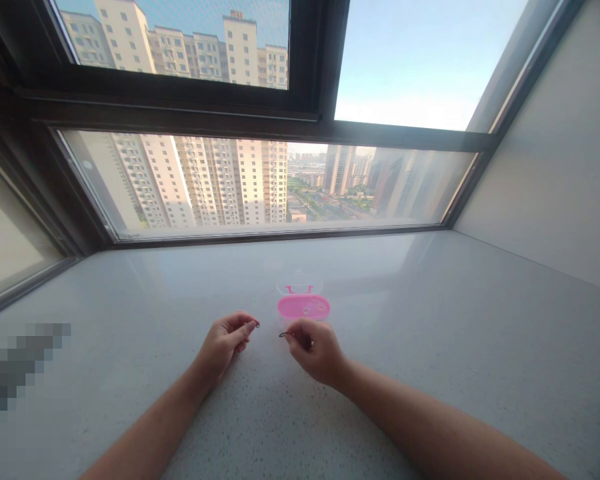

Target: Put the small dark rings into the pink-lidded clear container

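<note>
Head view: A speckled pale surface (430, 373) extended to a dark-framed window (285, 239), with apartment towers (205, 180) visible through the glass. A plain white wall (550, 180) bounded the surface on the right. An open pink container (293, 307) stood centrally on the surface, beyond the hands; its clear lid (300, 280) lay on the far side. Small pale items (307, 311) were located inside; their type could not be determined. The right hand (317, 350) overlapped the container's near side in this view. The left hand (225, 340) was positioned to the left of the container, thumb and index finger clamped on a small dark piece (257, 325). The right thumb and index finger were closed on a thin dark loop (282, 335). The two held parts were near each other but not touching.
</note>
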The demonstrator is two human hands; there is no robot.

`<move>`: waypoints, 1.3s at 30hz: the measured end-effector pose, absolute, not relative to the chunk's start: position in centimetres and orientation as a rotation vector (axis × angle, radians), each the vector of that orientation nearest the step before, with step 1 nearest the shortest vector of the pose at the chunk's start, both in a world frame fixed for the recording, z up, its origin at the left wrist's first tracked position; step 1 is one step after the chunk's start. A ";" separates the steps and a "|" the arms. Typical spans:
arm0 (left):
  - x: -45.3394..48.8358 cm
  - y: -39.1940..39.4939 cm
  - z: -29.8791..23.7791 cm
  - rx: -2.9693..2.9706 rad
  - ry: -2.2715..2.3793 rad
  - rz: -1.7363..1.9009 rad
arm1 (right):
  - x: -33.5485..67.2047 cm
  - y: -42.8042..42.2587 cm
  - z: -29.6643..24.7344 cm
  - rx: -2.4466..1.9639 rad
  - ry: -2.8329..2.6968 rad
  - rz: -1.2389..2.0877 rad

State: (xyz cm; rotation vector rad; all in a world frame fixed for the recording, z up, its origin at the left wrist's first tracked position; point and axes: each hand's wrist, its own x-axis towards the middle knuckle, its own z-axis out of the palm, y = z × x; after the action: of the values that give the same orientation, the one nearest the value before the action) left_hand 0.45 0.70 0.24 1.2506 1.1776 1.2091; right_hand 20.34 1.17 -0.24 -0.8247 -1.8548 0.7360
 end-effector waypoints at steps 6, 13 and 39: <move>0.6 0.6 0.3 1.309 1.191 1.199 | 20.3 1.2 -0.3 -0.812 -1.852 0.746; 0.6 0.5 0.5 1.317 1.187 1.170 | 20.4 1.0 0.1 -0.806 -1.851 0.747; 0.6 0.6 0.2 1.262 1.174 1.181 | 20.4 1.3 -0.4 -0.848 -1.858 0.782</move>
State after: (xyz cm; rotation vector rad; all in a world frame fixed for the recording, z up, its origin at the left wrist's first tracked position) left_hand 0.56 0.65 0.22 1.2620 1.1744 1.1811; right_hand 20.45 1.27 -0.44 -0.8477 -1.8581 0.7819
